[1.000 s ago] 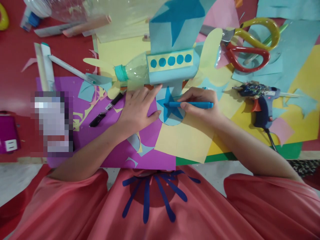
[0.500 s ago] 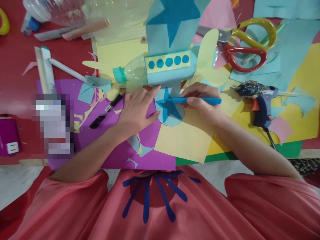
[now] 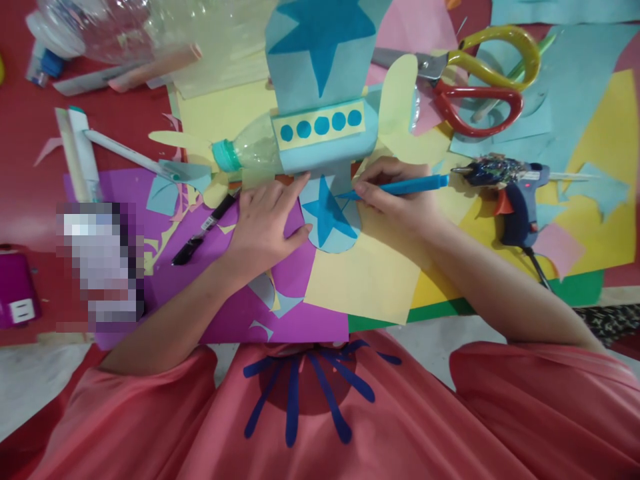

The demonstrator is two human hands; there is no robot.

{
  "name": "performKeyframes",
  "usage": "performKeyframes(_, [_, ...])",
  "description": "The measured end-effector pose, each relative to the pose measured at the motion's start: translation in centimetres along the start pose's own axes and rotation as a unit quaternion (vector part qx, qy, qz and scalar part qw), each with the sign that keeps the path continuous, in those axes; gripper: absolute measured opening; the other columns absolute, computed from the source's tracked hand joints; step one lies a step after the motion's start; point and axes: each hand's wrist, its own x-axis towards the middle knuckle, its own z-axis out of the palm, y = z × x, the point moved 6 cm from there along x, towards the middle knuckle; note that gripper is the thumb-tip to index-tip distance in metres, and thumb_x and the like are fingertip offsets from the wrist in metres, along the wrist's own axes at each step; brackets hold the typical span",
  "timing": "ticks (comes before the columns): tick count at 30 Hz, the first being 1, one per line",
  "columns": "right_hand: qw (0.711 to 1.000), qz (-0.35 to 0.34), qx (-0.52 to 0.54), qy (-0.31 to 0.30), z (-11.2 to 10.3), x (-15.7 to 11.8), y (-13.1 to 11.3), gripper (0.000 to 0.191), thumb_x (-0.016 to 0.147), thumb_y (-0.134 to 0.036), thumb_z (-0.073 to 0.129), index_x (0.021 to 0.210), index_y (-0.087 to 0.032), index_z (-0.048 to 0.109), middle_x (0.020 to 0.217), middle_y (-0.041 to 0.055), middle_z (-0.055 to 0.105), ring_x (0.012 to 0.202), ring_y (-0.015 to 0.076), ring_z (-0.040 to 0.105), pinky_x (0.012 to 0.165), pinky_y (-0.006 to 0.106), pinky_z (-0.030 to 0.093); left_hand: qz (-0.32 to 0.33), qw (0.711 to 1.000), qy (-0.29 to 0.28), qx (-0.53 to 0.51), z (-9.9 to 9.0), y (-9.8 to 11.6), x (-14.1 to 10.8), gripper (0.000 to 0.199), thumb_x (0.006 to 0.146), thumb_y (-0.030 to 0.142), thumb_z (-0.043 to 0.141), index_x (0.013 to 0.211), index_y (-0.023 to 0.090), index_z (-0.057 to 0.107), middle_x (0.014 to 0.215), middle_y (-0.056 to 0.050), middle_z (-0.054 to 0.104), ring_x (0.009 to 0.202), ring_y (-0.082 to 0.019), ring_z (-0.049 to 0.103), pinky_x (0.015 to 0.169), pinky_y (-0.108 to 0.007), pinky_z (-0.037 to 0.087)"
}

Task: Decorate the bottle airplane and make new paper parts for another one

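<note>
A plastic bottle (image 3: 253, 143) lies wrapped in light blue paper, with a cream strip (image 3: 320, 125) of blue dots along it. Paper wings stick out from both sides, and the far one bears a large dark blue star (image 3: 323, 33). On the near wing (image 3: 333, 243) is a smaller blue star (image 3: 326, 212). My right hand (image 3: 393, 190) is closed around a blue marker (image 3: 415, 185), its tip at the star's right side. My left hand (image 3: 265, 217) lies flat with fingers spread, the index fingertip by the near wing's left edge.
Scissors (image 3: 480, 110) with yellow and red handles lie at the upper right, above a blue glue gun (image 3: 520, 200) with its cord. A black pen (image 3: 205, 227) rests on purple paper (image 3: 300, 327). A blurred-out object (image 3: 103, 260) sits left; paper scraps surround the bottle.
The marker has tilted, its back end now higher, and its tip sits at the star's right arm. The view has shifted, moving the bottle and wings slightly left in the picture.
</note>
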Motion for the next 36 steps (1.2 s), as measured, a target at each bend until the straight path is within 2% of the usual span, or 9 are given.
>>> performKeyframes(10, [1.0, -0.003, 0.0, -0.001, 0.3, -0.11, 0.24, 0.012, 0.078, -0.024, 0.072, 0.068, -0.02, 0.068, 0.063, -0.0012, 0.062, 0.062, 0.0125, 0.058, 0.06, 0.029, 0.048, -0.007, 1.0, -0.004, 0.002, -0.01, 0.06, 0.02, 0.06, 0.09, 0.034, 0.05, 0.147, 0.019, 0.038, 0.115, -0.012, 0.06, 0.113, -0.032, 0.054, 0.099, -0.046, 0.036])
performKeyframes(17, [1.0, 0.026, -0.009, -0.014, 0.46, -0.15, 0.37, 0.028, 0.076, -0.034, 0.075, 0.059, -0.02, 0.058, 0.054, -0.0039, 0.048, 0.051, 0.0088, 0.044, 0.048, 0.027, 0.036, -0.003, 1.0, 0.003, -0.005, 0.0, 0.02, -0.1, 0.059, 0.09, 0.035, 0.051, 0.146, 0.02, 0.039, 0.116, -0.012, 0.06, 0.113, -0.033, 0.054, 0.098, -0.046, 0.036])
performKeyframes(24, [0.999, 0.034, -0.01, -0.017, 0.51, -0.06, 0.11, 0.029, 0.072, -0.035, 0.071, 0.054, -0.02, 0.054, 0.053, -0.0022, 0.05, 0.053, 0.0096, 0.041, 0.049, 0.027, 0.033, -0.003, 1.0, 0.01, -0.01, -0.05, -0.02, -0.03, 0.059, 0.089, 0.034, 0.052, 0.145, 0.022, 0.04, 0.114, -0.011, 0.061, 0.113, -0.033, 0.054, 0.097, -0.046, 0.037])
performKeyframes(30, [1.0, 0.016, 0.026, 0.001, 0.08, 0.16, -0.15, 0.022, 0.071, -0.026, 0.066, 0.054, -0.021, 0.054, 0.053, -0.0025, 0.052, 0.051, 0.0092, 0.042, 0.05, 0.027, 0.038, -0.004, 1.0, 0.005, -0.011, -0.1, 0.06, -0.01, 0.06, 0.089, 0.034, 0.05, 0.146, 0.02, 0.039, 0.115, -0.012, 0.061, 0.113, -0.032, 0.054, 0.097, -0.046, 0.037])
performKeyframes(36, [1.0, 0.003, 0.009, 0.01, 0.17, 0.03, 0.06, 0.02, 0.076, -0.034, 0.07, 0.064, -0.02, 0.062, 0.06, -0.0012, 0.058, 0.057, 0.0117, 0.05, 0.055, 0.029, 0.043, -0.005, 1.0, 0.004, -0.013, -0.12, 0.02, -0.01, 0.059, 0.089, 0.035, 0.051, 0.146, 0.02, 0.04, 0.114, -0.012, 0.061, 0.112, -0.032, 0.054, 0.098, -0.046, 0.037])
